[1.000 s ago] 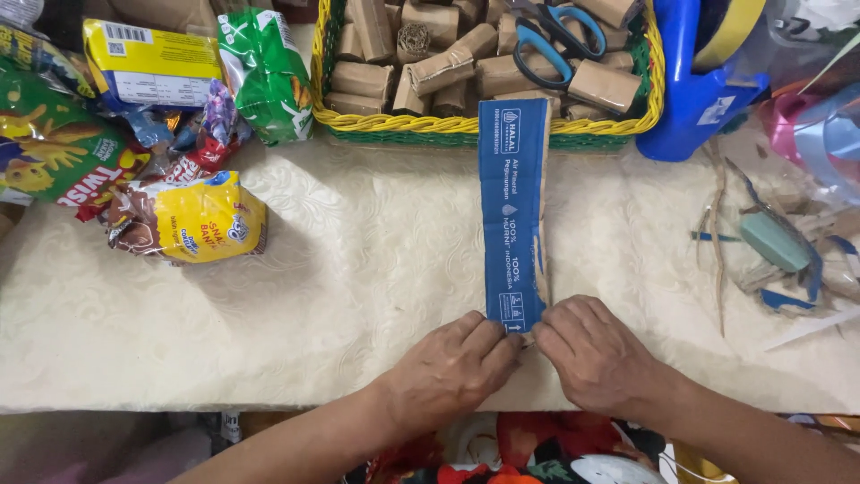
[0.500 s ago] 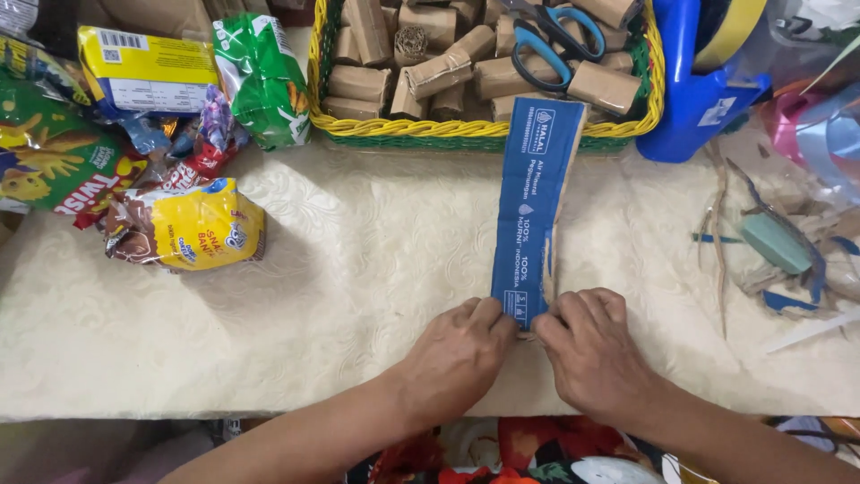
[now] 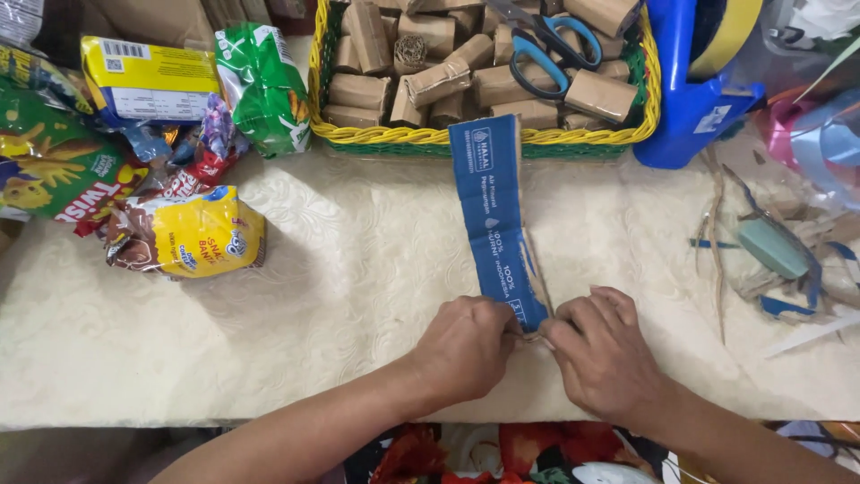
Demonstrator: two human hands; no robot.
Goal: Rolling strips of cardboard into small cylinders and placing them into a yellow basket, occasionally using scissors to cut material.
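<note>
Blue cardboard, a long printed strip (image 3: pixel 494 220), is seen laid flat on a cream embossed tablecloth (image 3: pixel 269 332), its near end gripped between two bare hands. The left hand (image 3: pixel 466 345) and the right hand (image 3: pixel 602 354) are drawn close together over that end, fingers curled and pressed inward, the fingertips pinching the strip's lower edge where the brown underside of the card is folded or rolled up; the exact hold is hidden beneath the knuckles. Beyond the fingertips, the strip is stretched away to a yellow-and-green woven basket (image 3: pixel 376 136), whose rim is just met by its far end. The basket is filled with small brown cardboard rolls (image 3: pixel 439 81), and blue-handled scissors (image 3: pixel 542 49) are laid on top of them. Well to the left of the fingers, a yellow snack bag (image 3: pixel 193 235) and other bright packets are heaped. To the right of the fingers, a blue plastic container (image 3: pixel 690 99) and scraps of dried leaf and blue ribbon (image 3: pixel 770 251) are scattered.
</note>
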